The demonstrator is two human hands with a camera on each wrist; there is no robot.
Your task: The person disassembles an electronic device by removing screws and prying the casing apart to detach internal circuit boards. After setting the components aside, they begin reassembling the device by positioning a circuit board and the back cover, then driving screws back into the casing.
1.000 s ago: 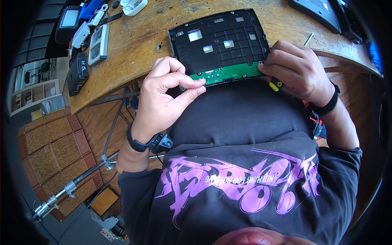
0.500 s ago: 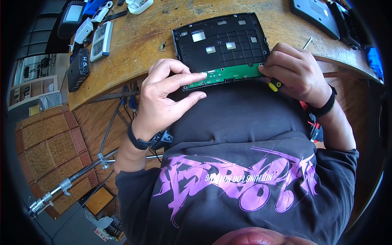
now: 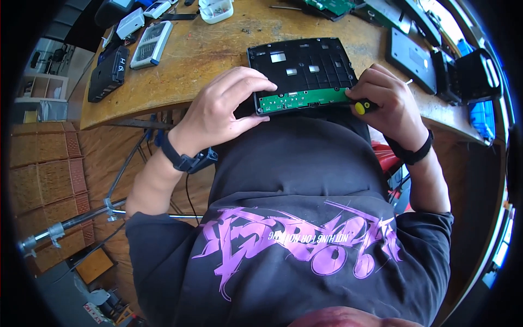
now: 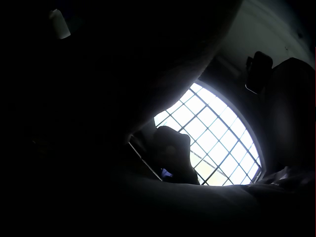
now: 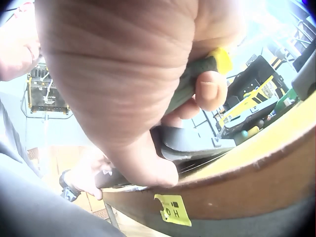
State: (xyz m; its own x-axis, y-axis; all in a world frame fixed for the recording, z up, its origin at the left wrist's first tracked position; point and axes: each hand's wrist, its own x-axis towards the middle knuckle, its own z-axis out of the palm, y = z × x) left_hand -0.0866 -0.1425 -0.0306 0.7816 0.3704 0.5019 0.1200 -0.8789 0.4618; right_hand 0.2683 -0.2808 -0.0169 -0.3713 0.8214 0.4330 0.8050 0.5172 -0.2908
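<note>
A black plastic housing (image 3: 302, 79) with square cutouts leans at the bench's front edge, its inner ribbed side up. Along its near side lies a narrow green circuit board (image 3: 311, 98). My left hand (image 3: 220, 103) holds the housing's near left corner, fingertips over the inner face and thumb at the near edge. With my right hand (image 3: 391, 103) I grip a screwdriver (image 3: 361, 108) with a yellow handle end, its shaft tip showing past the knuckles. That hand's thumb and index finger also meet the housing's right edge. The left wrist view is mostly dark.
On the wooden bench (image 3: 229, 46) stand a white-framed case (image 3: 152, 44) and a dark box (image 3: 110, 74) at left. A small white container (image 3: 216, 10) is farther back. Grey and black device parts (image 3: 411, 60) crowd the right side, near another green board (image 3: 329, 6).
My left thumb and index finger, pinched together over the board, have parted and moved to the housing's left corner. The right hand keeps its hold. The head view has shifted, showing more bench.
</note>
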